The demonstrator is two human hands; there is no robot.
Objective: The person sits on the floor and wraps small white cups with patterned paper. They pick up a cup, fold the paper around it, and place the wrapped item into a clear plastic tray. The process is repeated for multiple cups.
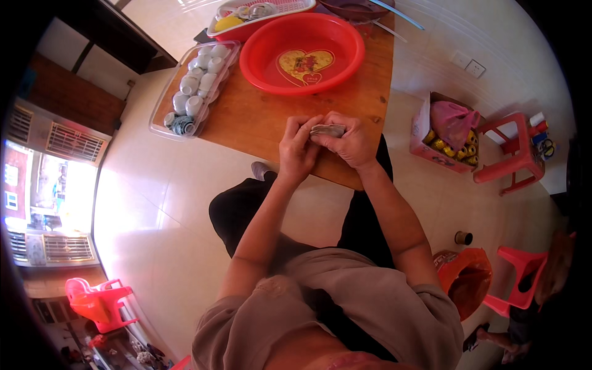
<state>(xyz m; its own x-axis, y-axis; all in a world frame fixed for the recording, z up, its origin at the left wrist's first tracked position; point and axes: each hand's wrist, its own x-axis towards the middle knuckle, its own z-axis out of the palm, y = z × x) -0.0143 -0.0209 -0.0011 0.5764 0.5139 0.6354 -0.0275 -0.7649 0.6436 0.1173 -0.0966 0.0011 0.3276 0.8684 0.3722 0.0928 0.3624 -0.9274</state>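
Observation:
My left hand [298, 145] and my right hand [349, 138] meet over the near edge of a wooden table [259, 120]. Between their fingers is a small, flat, greyish folded piece [329, 130], perhaps cloth or paper; its kind is unclear. The right thumb and fingers pinch it, and the left fingertips are at its left end. Beyond the hands stands a red plastic basin [259, 69] with a gold heart print on its bottom. To its left, a clear plastic tray [159, 104] holds several small white cups [189, 85] and a blue-grey patterned item [182, 125] at its near end.
A red and white basket [263, 28] and a dark bowl [351, 10] stand at the table's far side. On the floor at right are a carton [418, 134] of gold-coloured rolls, a red stool [504, 169] and a lined bin [467, 282]. Another person's foot [497, 340] shows lower right.

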